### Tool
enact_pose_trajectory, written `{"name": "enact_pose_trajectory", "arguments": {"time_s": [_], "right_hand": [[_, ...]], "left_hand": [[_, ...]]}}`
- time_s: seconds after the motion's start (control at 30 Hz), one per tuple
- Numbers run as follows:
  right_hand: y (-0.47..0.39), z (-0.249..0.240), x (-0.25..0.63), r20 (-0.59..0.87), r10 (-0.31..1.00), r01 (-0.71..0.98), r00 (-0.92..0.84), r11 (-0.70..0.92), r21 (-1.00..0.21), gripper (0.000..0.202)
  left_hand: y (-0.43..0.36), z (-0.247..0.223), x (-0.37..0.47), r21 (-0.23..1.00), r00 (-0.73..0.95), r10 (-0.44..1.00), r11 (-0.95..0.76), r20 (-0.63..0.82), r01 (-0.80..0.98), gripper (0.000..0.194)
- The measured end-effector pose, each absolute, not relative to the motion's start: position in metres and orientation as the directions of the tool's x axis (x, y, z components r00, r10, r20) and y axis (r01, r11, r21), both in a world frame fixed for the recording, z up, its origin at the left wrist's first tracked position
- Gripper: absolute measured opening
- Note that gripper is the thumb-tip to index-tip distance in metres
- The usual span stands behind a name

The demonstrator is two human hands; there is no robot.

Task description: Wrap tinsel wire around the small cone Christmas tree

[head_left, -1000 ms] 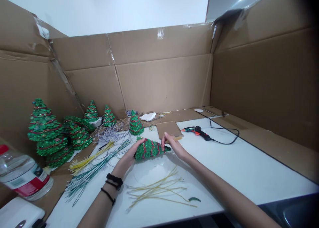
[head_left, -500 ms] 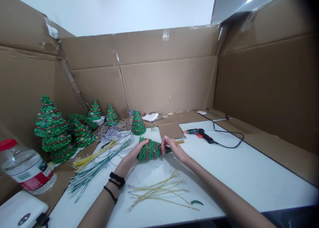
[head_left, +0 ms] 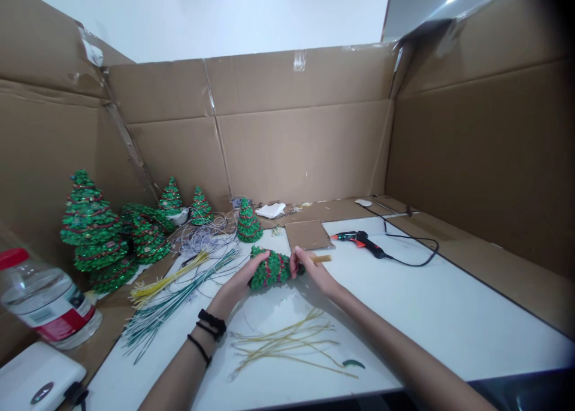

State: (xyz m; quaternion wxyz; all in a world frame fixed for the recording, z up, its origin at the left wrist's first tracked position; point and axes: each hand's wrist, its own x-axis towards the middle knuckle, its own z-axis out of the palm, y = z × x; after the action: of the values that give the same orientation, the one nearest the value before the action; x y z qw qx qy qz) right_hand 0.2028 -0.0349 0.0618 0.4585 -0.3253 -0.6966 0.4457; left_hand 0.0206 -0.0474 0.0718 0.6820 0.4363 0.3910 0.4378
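Left hand [head_left: 245,273]: wrapped round the wide base of the green tree [head_left: 271,271], I judge because the broad end gives the steadier hold.
Tree: on its side between my hands, above the white tabletop [head_left: 431,315], narrow tip pointing right.
Right hand [head_left: 317,274]: closed on an amber stick [head_left: 323,259], which pokes out behind it; fingers bunched at the tip (whether they pinch it, I cannot tell).
Glue gun [head_left: 363,243]: lying to the right, nozzle by the cardboard square [head_left: 308,236], perhaps to spare the table drips.
Yellow stems [head_left: 287,342]: loosely crossed nearest me, probably for easy reach.
Green bundle [head_left: 175,309]: left of my wrist, leaving my arms room.
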Motion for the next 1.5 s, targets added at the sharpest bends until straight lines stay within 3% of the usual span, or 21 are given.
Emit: {"name": "enact_pose_trajectory", "arguments": {"time_s": [0.53, 0.83, 1.13, 1.5], "right_hand": [[-0.043, 0.055, 0.197, 0.400, 0.863, 0.153, -0.309, 0.460, -0.875, 0.050], [-0.045, 0.058, 0.193, 0.360, 0.908, 0.134, -0.216, 0.393, -0.910, 0.050], [-0.045, 0.061, 0.199, 0.368, 0.890, -0.033, -0.271, 0.373, -0.927, 0.015], [-0.036, 0.061, 0.203, 0.351, 0.864, 0.028, -0.360, 0.387, -0.922, 0.027]], "left_hand": [[-0.046, 0.069, 0.023, 0.941, 0.207, 0.968, 0.196, -0.140, -0.278, 0.028], [-0.047, 0.070, 0.024, 0.961, 0.194, 0.976, 0.142, -0.097, -0.236, 0.032], [-0.046, 0.067, 0.023, 0.968, 0.205, 0.976, 0.119, -0.072, -0.222, 0.035], [-0.052, 0.076, 0.027, 0.981, 0.186, 0.979, 0.108, -0.077, -0.164, 0.029]]}}
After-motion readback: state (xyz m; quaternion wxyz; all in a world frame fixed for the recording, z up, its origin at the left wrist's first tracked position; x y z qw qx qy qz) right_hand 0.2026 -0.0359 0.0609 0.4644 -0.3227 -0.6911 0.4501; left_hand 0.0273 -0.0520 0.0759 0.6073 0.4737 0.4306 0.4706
